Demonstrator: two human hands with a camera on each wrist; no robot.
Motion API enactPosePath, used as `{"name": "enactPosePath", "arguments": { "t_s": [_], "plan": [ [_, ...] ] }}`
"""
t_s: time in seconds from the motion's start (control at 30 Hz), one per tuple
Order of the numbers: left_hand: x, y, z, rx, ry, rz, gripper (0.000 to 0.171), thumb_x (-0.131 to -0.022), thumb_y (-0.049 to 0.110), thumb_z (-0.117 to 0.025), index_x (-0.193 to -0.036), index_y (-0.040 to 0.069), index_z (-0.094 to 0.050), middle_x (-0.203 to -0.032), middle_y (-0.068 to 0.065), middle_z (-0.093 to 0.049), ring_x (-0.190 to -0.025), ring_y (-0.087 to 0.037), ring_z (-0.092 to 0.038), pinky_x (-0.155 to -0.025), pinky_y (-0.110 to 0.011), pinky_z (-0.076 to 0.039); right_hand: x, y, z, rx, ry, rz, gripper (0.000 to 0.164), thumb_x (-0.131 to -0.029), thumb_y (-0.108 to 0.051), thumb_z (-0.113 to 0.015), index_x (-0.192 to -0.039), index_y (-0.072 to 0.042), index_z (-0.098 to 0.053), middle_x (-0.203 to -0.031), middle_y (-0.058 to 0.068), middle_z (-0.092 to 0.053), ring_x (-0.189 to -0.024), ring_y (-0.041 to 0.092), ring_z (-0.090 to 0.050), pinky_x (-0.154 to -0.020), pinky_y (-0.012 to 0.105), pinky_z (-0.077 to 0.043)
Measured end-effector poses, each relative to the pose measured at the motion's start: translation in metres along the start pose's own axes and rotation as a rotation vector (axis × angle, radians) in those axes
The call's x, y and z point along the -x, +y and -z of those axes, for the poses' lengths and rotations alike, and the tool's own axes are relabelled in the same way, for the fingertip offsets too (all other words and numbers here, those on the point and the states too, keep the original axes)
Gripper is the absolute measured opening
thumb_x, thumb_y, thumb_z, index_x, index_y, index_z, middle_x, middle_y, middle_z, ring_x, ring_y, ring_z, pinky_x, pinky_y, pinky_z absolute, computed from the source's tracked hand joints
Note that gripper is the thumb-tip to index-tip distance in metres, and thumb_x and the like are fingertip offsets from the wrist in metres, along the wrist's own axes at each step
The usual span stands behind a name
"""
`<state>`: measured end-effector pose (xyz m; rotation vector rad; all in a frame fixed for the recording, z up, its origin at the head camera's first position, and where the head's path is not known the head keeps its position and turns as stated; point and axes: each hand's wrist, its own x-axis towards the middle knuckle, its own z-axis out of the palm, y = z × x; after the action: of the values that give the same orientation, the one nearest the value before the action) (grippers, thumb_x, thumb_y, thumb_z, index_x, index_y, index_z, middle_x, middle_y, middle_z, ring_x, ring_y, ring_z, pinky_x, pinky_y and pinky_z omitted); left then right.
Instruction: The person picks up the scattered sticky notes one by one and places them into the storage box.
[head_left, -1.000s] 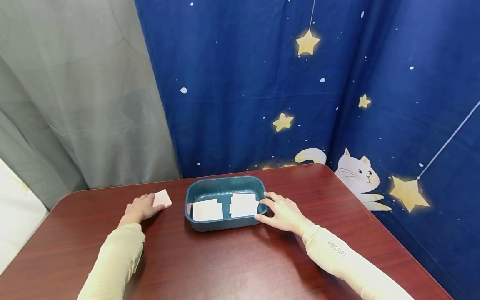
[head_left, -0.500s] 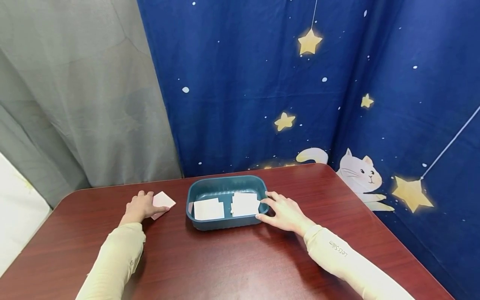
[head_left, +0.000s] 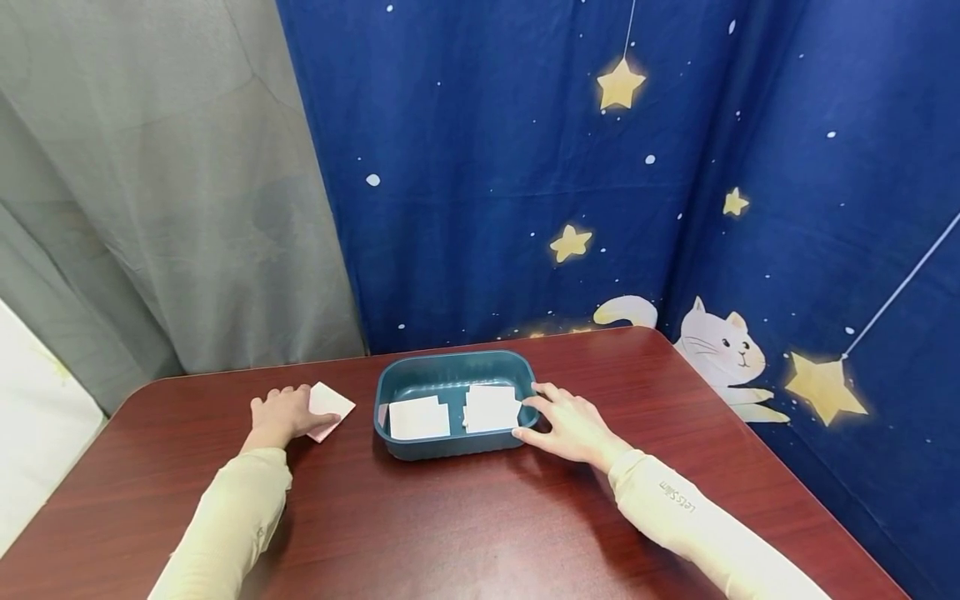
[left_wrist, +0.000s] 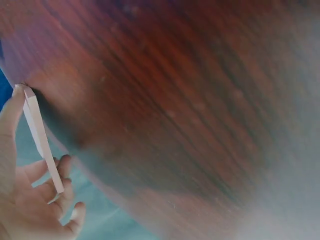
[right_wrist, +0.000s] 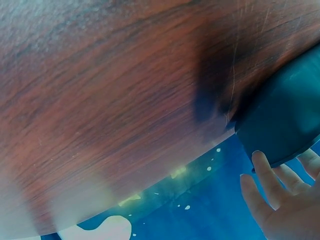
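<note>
A small pad of pale paper squares [head_left: 332, 403], pinkish along its edge, lies between the thumb and fingers of my left hand [head_left: 279, 417]. From the left wrist, the pad [left_wrist: 40, 137] looks thin and flat, pinched with the thumb at one edge and fingertips at the other. A teal plastic bin [head_left: 453, 448] stands to its right, with two groups of white paper, the left stack [head_left: 417, 419] and the right stack [head_left: 491, 408], inside. My right hand [head_left: 567, 427] touches the bin's right end, its fingers [right_wrist: 267, 175] spread along the outside and rim.
The reddish-brown wooden table [head_left: 420, 533] has rounded far corners. A grey curtain [head_left: 202, 208] and a blue star-printed curtain [head_left: 480, 167] hang close behind its far edge. A pinkish slip [head_left: 382, 415] shows at the bin's left inner side.
The paper pad has turned in my left hand and shifted slightly toward the bin. My right hand stays at the bin's right end. The whole head view has drifted a little.
</note>
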<state>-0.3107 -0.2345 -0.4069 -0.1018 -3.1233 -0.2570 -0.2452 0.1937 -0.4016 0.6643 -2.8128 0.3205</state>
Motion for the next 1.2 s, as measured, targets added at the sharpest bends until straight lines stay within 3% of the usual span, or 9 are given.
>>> {"name": "enactPosePath", "arguments": {
  "t_s": [0.23, 0.37, 0.6, 0.93, 1.2],
  "plan": [
    [-0.002, -0.005, 0.004, 0.075, 0.090, -0.067, 0.044, -0.079, 0.024, -0.057, -0.113, -0.004, -0.049, -0.102, -0.028, -0.051, -0.091, -0.044, -0.048, -0.068, -0.057, -0.031, 0.000, 0.000, 0.001, -0.002, 0.005, 0.006, 0.060, -0.076, -0.063, -0.048, -0.115, -0.019, -0.060, -0.125, 0.005, -0.046, -0.107, 0.022, -0.047, -0.080, 0.045, -0.039],
    [-0.001, -0.004, 0.009, 0.110, 0.143, -0.112, 0.035, -0.081, 0.015, -0.049, -0.112, -0.001, -0.053, -0.105, -0.026, -0.053, -0.089, -0.042, -0.052, -0.064, -0.056, -0.036, 0.000, -0.001, 0.002, -0.008, 0.009, 0.009, 0.059, -0.076, -0.063, -0.049, -0.114, -0.019, -0.060, -0.124, 0.005, -0.046, -0.107, 0.022, -0.047, -0.080, 0.045, -0.039],
    [0.005, 0.002, 0.023, 0.125, 0.211, -0.183, 0.028, -0.082, 0.010, -0.045, -0.105, 0.001, -0.058, -0.097, -0.022, -0.058, -0.083, -0.039, -0.055, -0.060, -0.055, -0.038, 0.001, -0.002, 0.004, -0.013, 0.004, 0.003, 0.059, -0.076, -0.062, -0.049, -0.114, -0.018, -0.060, -0.124, 0.005, -0.046, -0.107, 0.022, -0.047, -0.081, 0.045, -0.039],
    [0.016, 0.013, 0.045, 0.066, 0.289, -0.255, 0.024, -0.082, 0.008, -0.049, -0.103, 0.003, -0.061, -0.092, -0.018, -0.060, -0.081, -0.036, -0.057, -0.058, -0.053, -0.037, 0.001, -0.002, 0.004, -0.011, 0.007, 0.007, 0.059, -0.076, -0.062, -0.050, -0.114, -0.018, -0.060, -0.124, 0.005, -0.046, -0.106, 0.022, -0.048, -0.081, 0.046, -0.039],
    [0.024, 0.027, 0.064, 0.052, 0.391, -0.337, 0.022, -0.082, 0.006, -0.050, -0.100, 0.004, -0.062, -0.090, -0.015, -0.061, -0.079, -0.032, -0.058, -0.057, -0.051, -0.040, 0.001, -0.002, 0.004, -0.008, 0.011, 0.006, 0.060, -0.076, -0.063, -0.049, -0.114, -0.019, -0.060, -0.124, 0.005, -0.046, -0.106, 0.022, -0.048, -0.080, 0.046, -0.040]
  ]
}}
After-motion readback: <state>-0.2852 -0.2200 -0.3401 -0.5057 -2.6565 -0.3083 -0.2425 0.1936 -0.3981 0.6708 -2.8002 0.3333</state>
